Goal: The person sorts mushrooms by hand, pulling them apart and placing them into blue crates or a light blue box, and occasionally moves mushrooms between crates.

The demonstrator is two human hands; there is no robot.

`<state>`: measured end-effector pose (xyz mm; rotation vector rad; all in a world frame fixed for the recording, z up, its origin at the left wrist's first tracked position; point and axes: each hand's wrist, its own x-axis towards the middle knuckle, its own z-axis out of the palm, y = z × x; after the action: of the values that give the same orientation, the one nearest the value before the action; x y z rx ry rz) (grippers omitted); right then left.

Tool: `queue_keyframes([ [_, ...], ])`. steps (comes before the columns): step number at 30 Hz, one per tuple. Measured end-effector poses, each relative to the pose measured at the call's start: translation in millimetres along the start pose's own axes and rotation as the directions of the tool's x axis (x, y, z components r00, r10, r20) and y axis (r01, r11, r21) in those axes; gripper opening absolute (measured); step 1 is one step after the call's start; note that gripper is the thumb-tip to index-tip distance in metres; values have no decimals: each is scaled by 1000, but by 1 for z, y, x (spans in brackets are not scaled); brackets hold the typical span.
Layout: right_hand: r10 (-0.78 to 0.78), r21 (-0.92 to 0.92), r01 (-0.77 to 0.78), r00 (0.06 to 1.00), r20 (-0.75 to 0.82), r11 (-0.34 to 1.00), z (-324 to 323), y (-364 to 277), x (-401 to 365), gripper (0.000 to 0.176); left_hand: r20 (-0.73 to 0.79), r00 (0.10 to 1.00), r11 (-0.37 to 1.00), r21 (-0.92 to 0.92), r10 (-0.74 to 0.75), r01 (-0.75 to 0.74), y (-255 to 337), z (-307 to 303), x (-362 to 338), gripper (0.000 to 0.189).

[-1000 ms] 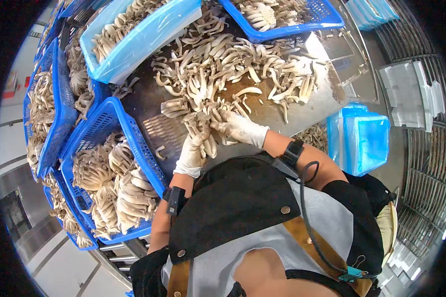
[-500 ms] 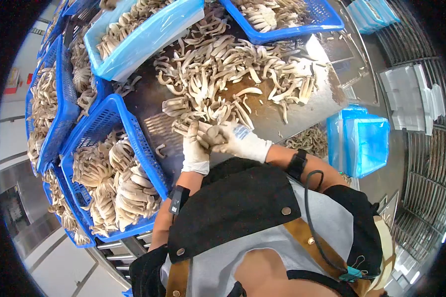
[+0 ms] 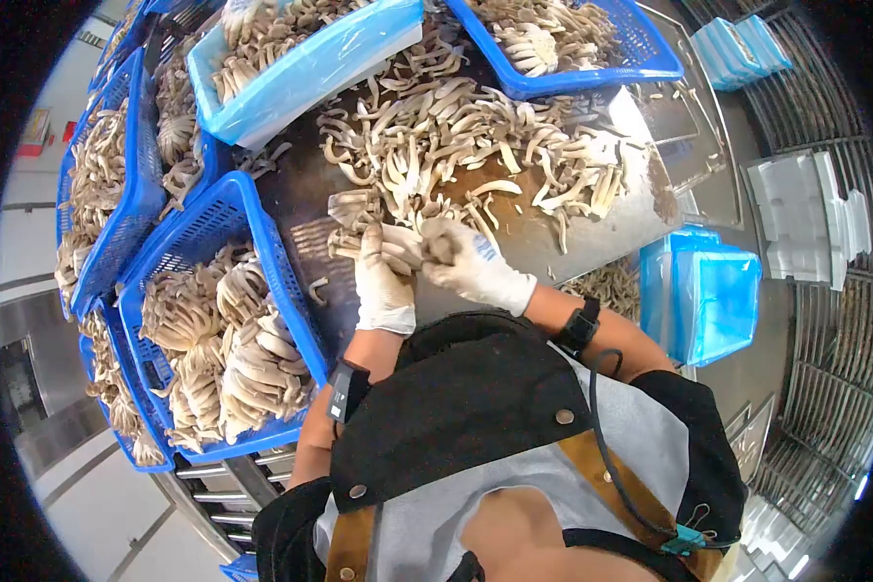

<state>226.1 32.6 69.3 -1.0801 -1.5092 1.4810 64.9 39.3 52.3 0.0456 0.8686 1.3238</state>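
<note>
Both of my hands wear white gloves and meet over a bunch of mushrooms [image 3: 401,248] at the near edge of the steel table. My left hand [image 3: 385,286] is closed around the pale stems, its thumb lying on top. My right hand [image 3: 477,272] is closed at the grey-brown cap end, its fingertips partly hidden. Just beyond the hands lies a wide heap of loose, long-stemmed mushrooms [image 3: 446,136]. A short, thick mushroom clump [image 3: 355,206] rests beside my left fingers.
Blue plastic baskets [image 3: 291,291] of mushroom clumps stand at left; another basket [image 3: 592,76] is at the far side. A blue-lined box [image 3: 310,82] holds mushrooms, with what looks like another person's gloved hand [image 3: 246,14] over it. Blue-lined boxes [image 3: 713,301] stand at right.
My right fingers have shifted around the caps, and the hands are slightly farther apart with more stem showing between them. A white glove has appeared at the upper left. The whole view has shifted slightly.
</note>
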Motion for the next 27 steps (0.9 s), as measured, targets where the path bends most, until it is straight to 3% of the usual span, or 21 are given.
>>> queue_keyframes([
  [2, 89, 17, -88, 994, -64, 996, -14, -21, 1, 36, 18, 998, 996, 57, 64, -65, 8, 17, -6, 35],
  [3, 132, 27, -130, 987, -96, 991, -22, -28, 1, 38, 95, 993, 991, 101, 75, -85, 10, 11, -2, 38],
  [4, 339, 110, -330, 938, -78, 938, -29, -26, 0, 41, 172, 982, 984, 145, 80, -106, 15, 2, 3, 40],
  [5, 401, 265, -386, 916, -5, 884, -37, -19, 0, 48, 250, 965, 973, 190, 80, -130, 19, -7, 7, 43],
  [7, 367, -99, -374, 927, -76, 922, -49, -16, 3, 51, 189, 968, 983, -53, -164, 177, 24, 4, -3, 37],
  [9, 400, 122, -394, 916, -20, 911, -42, 7, 5, 49, -113, 982, 985, 59, -154, 161, 12, 14, -20, 36],
  [10, 426, 197, -434, 901, 84, 879, -35, 3, 1, 51, 139, 977, 936, 336, -161, 107, 6, -22, -19, 37],
  [12, 462, 309, -538, 839, 288, 784, -19, -7, -6, 54, 261, 937, 922, 365, -231, 126, -21, -41, -32, 35],
  [13, 405, 258, -481, 865, 297, 838, -9, 7, -17, 50, 346, 897, 919, 369, -277, 141, -30, -49, -41, 34],
  [17, 281, 118, -348, 882, 378, 930, 1, 59, -35, 49, 321, 860, 857, 464, -397, 222, -32, -65, -40, 37],
  [19, 451, 131, -573, 748, 487, 809, -6, -1, -25, 52, 293, 852, 816, 528, -434, 234, -24, -61, -43, 43],
  [20, 351, 215, -473, 830, 434, 854, -1, -5, -26, 55, 178, 918, 810, 548, -355, 207, -20, -39, -52, 59],
  [22, 380, 295, -502, 842, 384, 813, 7, 10, -21, 66, 128, 952, 750, 648, -279, 133, -31, -41, -49, 78],
  [23, 392, 326, -496, 857, 335, 805, 9, 11, -19, 72, 43, 954, 686, 705, -298, 183, -32, -42, -47, 83],
  [24, 324, 348, -389, 918, 230, 853, 14, 23, -17, 71, -39, 933, 513, 827, -358, 231, -20, -20, -47, 103],
  [25, 257, 207, -303, 940, 224, 930, 12, 33, -7, 74, 34, 967, 557, 823, -252, 116, -27, -21, -41, 105],
  [27, 441, 403, -506, 862, 250, 762, 13, 37, 1, 70, 60, 949, 682, 710, -309, 177, -25, -23, -29, 95],
])
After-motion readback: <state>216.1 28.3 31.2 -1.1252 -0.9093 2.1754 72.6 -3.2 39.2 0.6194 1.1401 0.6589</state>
